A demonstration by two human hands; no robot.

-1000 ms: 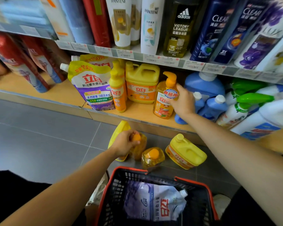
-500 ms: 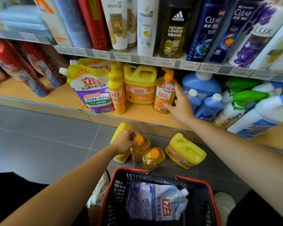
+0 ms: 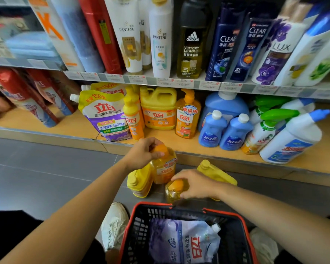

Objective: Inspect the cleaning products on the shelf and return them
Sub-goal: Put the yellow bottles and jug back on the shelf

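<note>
Head view: nearest, a red-rimmed basket (image 3: 223,210) holds a pouch (image 3: 183,242). Just beyond its far rim, on the floor, the right hand (image 3: 194,184) curls over the orange cap of a small bottle (image 3: 171,194), seemingly upright. Farther on, the left hand (image 3: 143,153) grips a second bottle (image 3: 163,168) by its cap, long axis vertical, just short of the shelf (image 3: 217,159) front edge. The shelf lies ahead and slightly above. The left hand is nearer, so its bottle likely returns first.

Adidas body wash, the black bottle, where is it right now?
Head view: the Adidas bottle stands on the upper shelf, just right of centre, between a white Pantene bottle and a dark blue Clear bottle.
</note>
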